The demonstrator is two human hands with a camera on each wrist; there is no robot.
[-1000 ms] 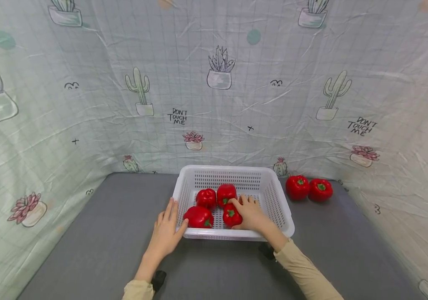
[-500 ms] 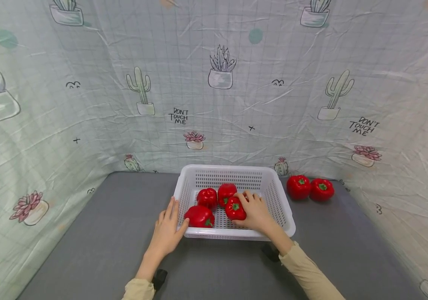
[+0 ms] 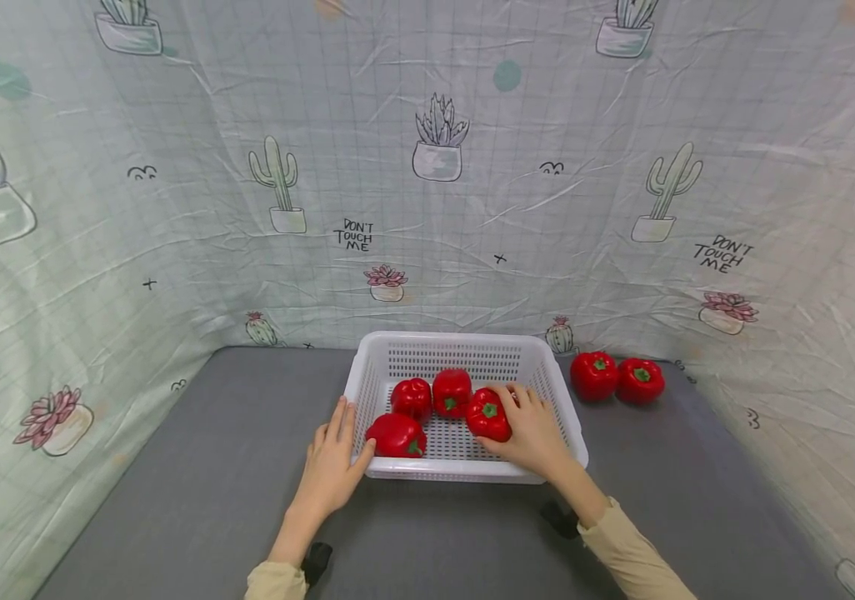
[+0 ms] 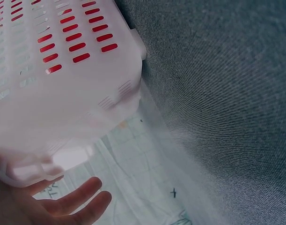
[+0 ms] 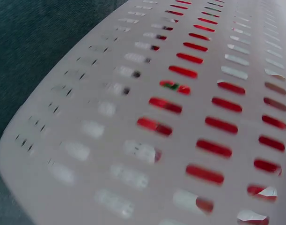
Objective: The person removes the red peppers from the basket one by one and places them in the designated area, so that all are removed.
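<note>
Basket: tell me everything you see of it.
The basket is white, apparently plastic, rectangular with rounded corners, a smooth rim and slotted walls and floor. It stands upright on the gray table. Four red peppers are in it, one gripped by the right hand. The left hand rests on its left rim near the front corner; whether the right touches it is unclear.

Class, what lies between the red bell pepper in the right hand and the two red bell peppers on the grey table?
In the head view: fingers of the right hand, then the right wall of the white perforated plastic basket.
</note>
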